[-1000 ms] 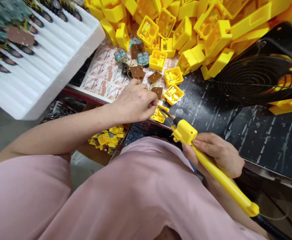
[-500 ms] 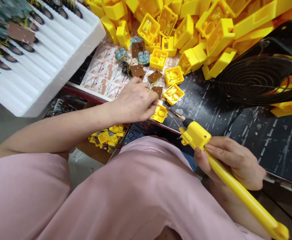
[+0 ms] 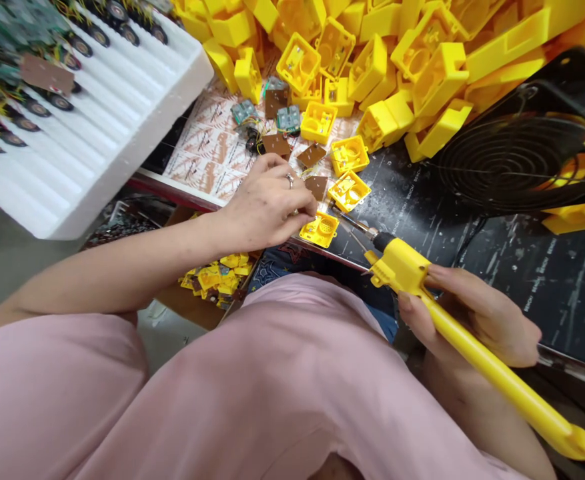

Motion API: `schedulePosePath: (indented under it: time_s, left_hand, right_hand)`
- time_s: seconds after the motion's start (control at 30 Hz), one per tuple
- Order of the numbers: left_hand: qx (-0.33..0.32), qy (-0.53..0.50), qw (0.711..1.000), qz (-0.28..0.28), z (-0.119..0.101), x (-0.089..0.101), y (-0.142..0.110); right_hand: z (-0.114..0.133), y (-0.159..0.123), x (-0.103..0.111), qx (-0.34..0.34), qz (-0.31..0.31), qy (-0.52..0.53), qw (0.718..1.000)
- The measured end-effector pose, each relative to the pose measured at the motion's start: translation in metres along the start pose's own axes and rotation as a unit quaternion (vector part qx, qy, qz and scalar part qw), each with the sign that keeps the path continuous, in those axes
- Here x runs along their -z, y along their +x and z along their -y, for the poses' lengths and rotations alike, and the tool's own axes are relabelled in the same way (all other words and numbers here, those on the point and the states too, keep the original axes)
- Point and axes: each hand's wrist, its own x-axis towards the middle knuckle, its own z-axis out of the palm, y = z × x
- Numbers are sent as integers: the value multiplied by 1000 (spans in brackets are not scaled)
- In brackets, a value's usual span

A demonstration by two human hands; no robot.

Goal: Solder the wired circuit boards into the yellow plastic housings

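My right hand (image 3: 477, 310) grips a yellow soldering iron (image 3: 477, 353), fingers wrapped round its handle near the head. Its metal tip points left, just right of a small open yellow plastic case (image 3: 321, 230) at the table's front edge. Over the left side of that case, my left hand (image 3: 275, 207) is closed, with thumb and fingertips pinched together. What lies in the pinch is too small to make out. Beside my left fingers are a brown circuit board (image 3: 316, 188) and another open yellow case (image 3: 349, 191), with a third case (image 3: 349, 155) behind.
Yellow plastic housings (image 3: 372, 67) are heaped at the back. A black fan (image 3: 517, 160) stands at the right. At the left, a white foam tray (image 3: 137, 127) bears green boards with wires and round black parts. Below the table edge, a carton holds small yellow pieces (image 3: 217, 277).
My right hand and the soldering iron have shifted slightly to the right, drawing the tip a little away from the front case. My left hand stays almost in place.
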Motion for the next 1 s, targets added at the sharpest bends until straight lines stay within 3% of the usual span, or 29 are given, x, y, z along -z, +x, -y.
schedulePosePath:
  time_s: [0.1, 0.23, 0.53, 0.77, 0.87, 1.0]
  left_hand:
    - [-16, -5, 999, 49, -2, 5, 2]
    - [-9, -7, 998, 69, -5, 6, 2]
    - [7, 19, 986, 164, -10, 16, 13]
    - [-2, 44, 985, 167, -13, 15, 22]
    - [11, 51, 982, 179, -16, 16, 24]
    - [14, 59, 981, 184, -18, 18, 25]
  right_hand:
    - [8, 7, 3, 20, -3, 16, 1000]
    - [10, 19, 4, 94, 68, 36, 993]
    - [12, 47, 1, 140, 100, 22, 985]
    - [2, 56, -2, 213, 142, 30, 966]
    - [2, 56, 3, 212, 161, 35, 963]
    - [1, 53, 18, 161, 173, 13, 972]
